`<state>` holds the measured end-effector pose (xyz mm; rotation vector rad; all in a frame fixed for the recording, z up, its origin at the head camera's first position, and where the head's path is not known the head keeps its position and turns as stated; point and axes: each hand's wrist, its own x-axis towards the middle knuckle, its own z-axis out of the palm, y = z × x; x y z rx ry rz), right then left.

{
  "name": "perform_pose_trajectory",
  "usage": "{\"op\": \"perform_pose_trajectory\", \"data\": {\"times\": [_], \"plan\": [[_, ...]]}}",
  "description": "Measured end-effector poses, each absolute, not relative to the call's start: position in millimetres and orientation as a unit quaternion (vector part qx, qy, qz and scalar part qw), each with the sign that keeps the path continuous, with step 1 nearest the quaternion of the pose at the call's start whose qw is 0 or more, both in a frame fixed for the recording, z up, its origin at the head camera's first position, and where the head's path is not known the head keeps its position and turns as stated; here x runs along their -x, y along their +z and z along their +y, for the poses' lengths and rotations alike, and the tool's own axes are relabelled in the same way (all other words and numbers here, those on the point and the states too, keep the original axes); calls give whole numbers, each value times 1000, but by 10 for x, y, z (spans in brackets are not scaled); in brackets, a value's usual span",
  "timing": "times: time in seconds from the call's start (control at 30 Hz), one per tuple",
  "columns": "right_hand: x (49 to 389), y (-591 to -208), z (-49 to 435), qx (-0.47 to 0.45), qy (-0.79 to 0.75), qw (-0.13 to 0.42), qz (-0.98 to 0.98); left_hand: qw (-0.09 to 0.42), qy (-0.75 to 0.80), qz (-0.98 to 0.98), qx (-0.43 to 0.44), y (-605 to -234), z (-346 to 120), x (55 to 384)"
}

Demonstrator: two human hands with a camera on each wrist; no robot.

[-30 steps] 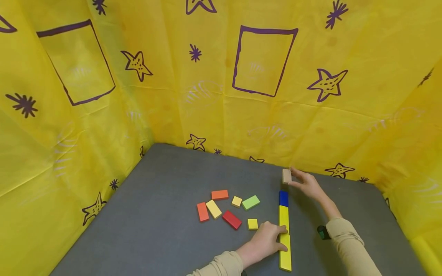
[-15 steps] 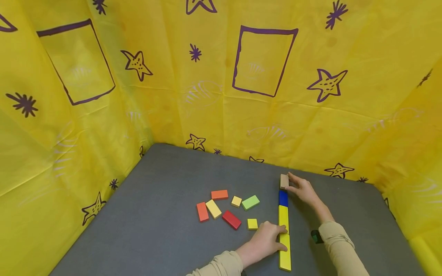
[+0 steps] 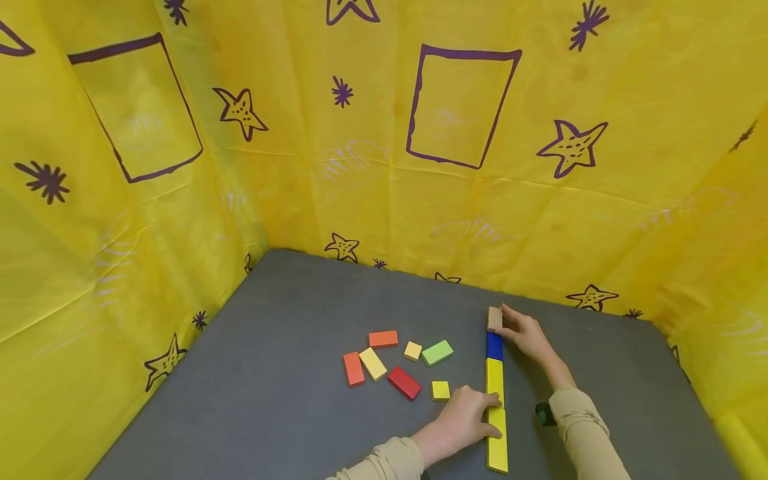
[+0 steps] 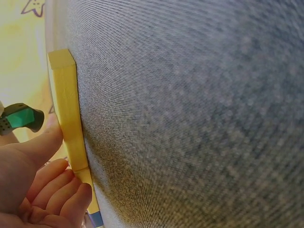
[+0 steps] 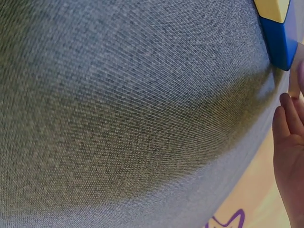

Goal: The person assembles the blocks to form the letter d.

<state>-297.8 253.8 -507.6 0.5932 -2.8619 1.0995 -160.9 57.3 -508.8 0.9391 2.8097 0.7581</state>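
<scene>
Toward the far end of a straight row, my right hand [image 3: 528,337] pinches a plain wooden block [image 3: 495,319] at the end of the blue block [image 3: 495,346]. Whether the two touch, I cannot tell. Behind the blue block come the far yellow block [image 3: 495,381] and the near yellow block [image 3: 497,453], end to end. My left hand [image 3: 459,420] rests on these two from the left, index finger on the far one, thumb on the near one. The left wrist view shows the thumb [image 4: 47,142] against the near yellow block's side.
Left of the row lie loose blocks: a small yellow one [image 3: 441,391], a red one [image 3: 405,383], a green one [image 3: 437,353], two orange and two pale yellow ones. A yellow patterned cloth [image 3: 372,200] encloses the grey surface [image 3: 240,400] at the back and sides.
My right hand has brought the wooden block nearer and down to the blue block's far end. My left hand has stayed on the yellow blocks.
</scene>
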Motion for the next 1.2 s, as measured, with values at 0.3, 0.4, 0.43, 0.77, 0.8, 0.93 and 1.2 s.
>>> {"op": "perform_pose_trajectory", "data": {"times": [0.3, 0.4, 0.43, 0.77, 0.8, 0.93, 1.2], "plan": [[2966, -5089, 2544, -183, 351, 12, -918, 59, 255, 918, -299, -5077, 589, 1603], [2968, -5090, 2532, -179, 350, 13, -919, 60, 256, 918, -298, -5076, 595, 1600], [2968, -5093, 2529, -179, 349, 12, -920, 59, 256, 918, -299, -5076, 596, 1599], [2962, -5089, 2517, -176, 342, 7, -923, 61, 256, 918, -296, -5080, 603, 1605], [2963, -5086, 2514, -175, 342, 8, -923, 62, 258, 918, -296, -5079, 603, 1605], [2967, -5063, 2494, -165, 353, 5, -921, 70, 263, 916, -294, -5079, 598, 1609], [2953, -5036, 2466, -142, 357, -19, -923, 71, 261, 917, -292, -5084, 593, 1609]]}}
